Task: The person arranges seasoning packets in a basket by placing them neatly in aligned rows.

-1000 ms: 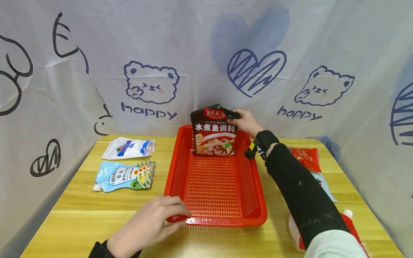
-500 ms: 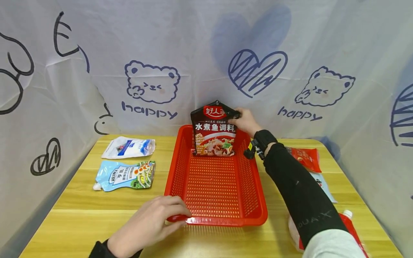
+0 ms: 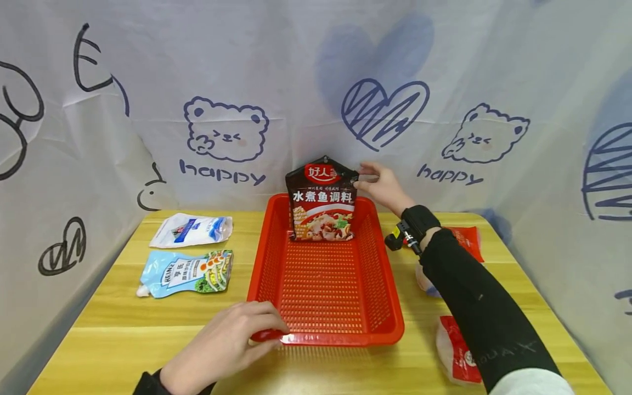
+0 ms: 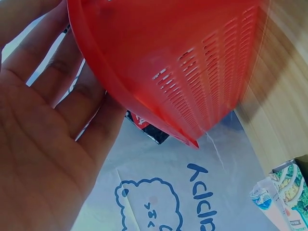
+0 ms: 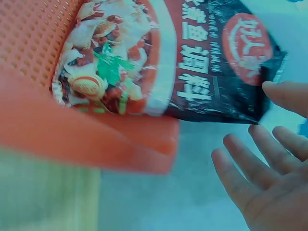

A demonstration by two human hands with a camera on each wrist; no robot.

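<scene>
A person's right hand (image 3: 387,190) is spread beside a black-and-red packet (image 3: 323,207) standing at the far end of a red basket (image 3: 340,339), while the left hand (image 3: 232,336) grips the rim at the basket's near-left corner. The head view gives mostly the back of the right hand; the right wrist view turns to its fingers (image 5: 250,161), loose and apart and clasping nothing, with the thumb at the packet's upper corner (whether it touches is hard to tell). The left wrist view alone shows the left palm and the slotted outer side of the basket, past whose rim only a dark corner of the packet appears; its whole front shows in the head view. In all: one basket, one packet inside it, two hands. Left of the basket lie two pouches, a white pouch (image 3: 191,230) and, nearer the person, a light-blue pouch (image 3: 185,272). Right of the basket, partly hidden by one black sleeve (image 3: 486,304), are three more items: a red bag (image 3: 468,241), a pale bag (image 3: 425,281) and a red-labelled bag (image 3: 456,351). Beyond the basket, the cloth (image 3: 296,55) bears two bear drawings.
</scene>
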